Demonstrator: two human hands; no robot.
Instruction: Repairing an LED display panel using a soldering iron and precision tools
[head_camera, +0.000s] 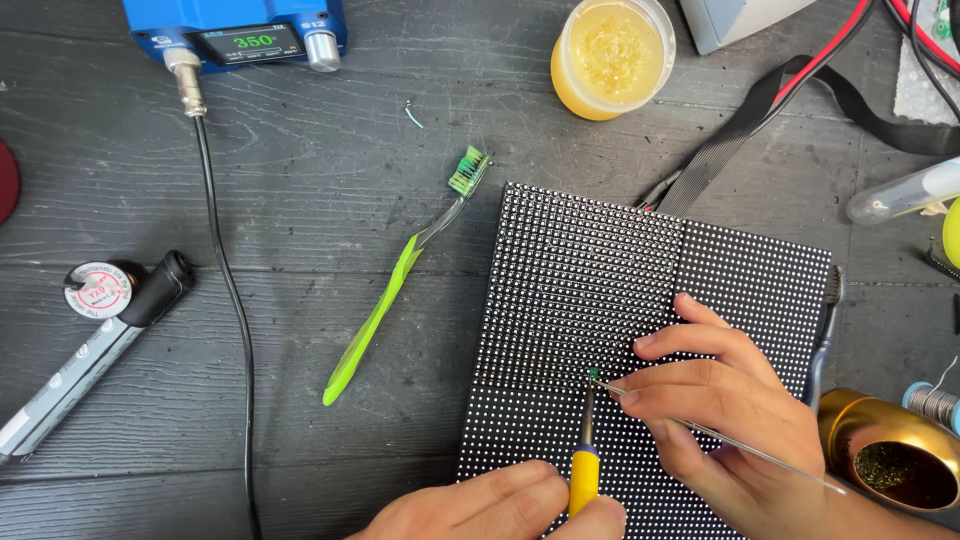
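Note:
A black LED matrix panel (580, 270) covered in rows of tiny dots lies flat on the dark wooden table. My left hand (500, 508) holds a soldering iron with a yellow collar (584, 470), its tip touching the panel near the middle. My right hand (730, 400) rests on the panel and pinches a thin strand of solder wire (740, 445), whose end meets the iron's tip at a small green spot (594, 374).
A green toothbrush (400, 280) lies left of the panel. A blue soldering station (235, 30) with its black cable (235, 310) sits at the top left, a yellow flux jar (610, 55) at the top. A brass tip-cleaner pot (890, 460) stands at the right, a marker (80, 365) at the left.

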